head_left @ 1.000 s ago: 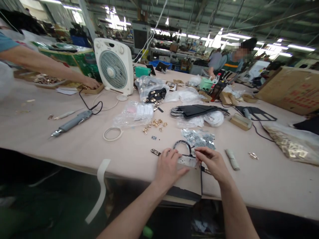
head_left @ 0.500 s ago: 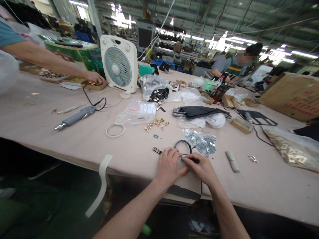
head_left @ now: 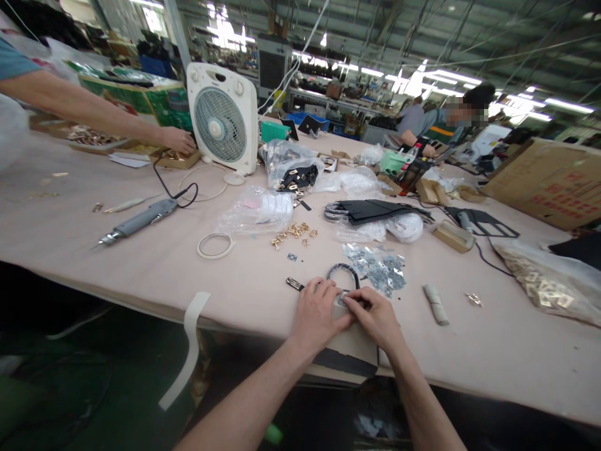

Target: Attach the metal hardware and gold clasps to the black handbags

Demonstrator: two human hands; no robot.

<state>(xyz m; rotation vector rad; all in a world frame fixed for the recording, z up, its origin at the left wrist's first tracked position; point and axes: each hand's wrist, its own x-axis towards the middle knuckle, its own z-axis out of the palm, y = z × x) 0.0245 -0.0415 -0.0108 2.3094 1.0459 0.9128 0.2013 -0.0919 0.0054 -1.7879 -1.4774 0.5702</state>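
A bag piece (head_left: 353, 343) with a beige face and a dark lower edge lies at the table's front edge. Its black looped handle (head_left: 345, 268) stands up beyond my fingers, and a black strap with a metal fitting (head_left: 295, 284) sticks out to the left. My left hand (head_left: 320, 312) presses down on the piece, fingers curled over it and thumb stretched toward the right. Thumb and fingers of my right hand (head_left: 375, 316) are pinched at a small grey metal plate (head_left: 342, 300) on the piece; the fingertips partly hide it.
Beyond my hands lie a heap of metal plates (head_left: 375, 266), gold fittings (head_left: 293, 232) and black straps (head_left: 370, 210). A tape roll (head_left: 215, 245), an electric screwdriver (head_left: 138, 222) and a fan (head_left: 221, 119) stand leftward. A co-worker's hand (head_left: 178, 140) reaches into a parts box.
My right fingers have shifted slightly at the plate, which shows a little more. My left hand stays on the bag piece. The whole view has moved very slightly.
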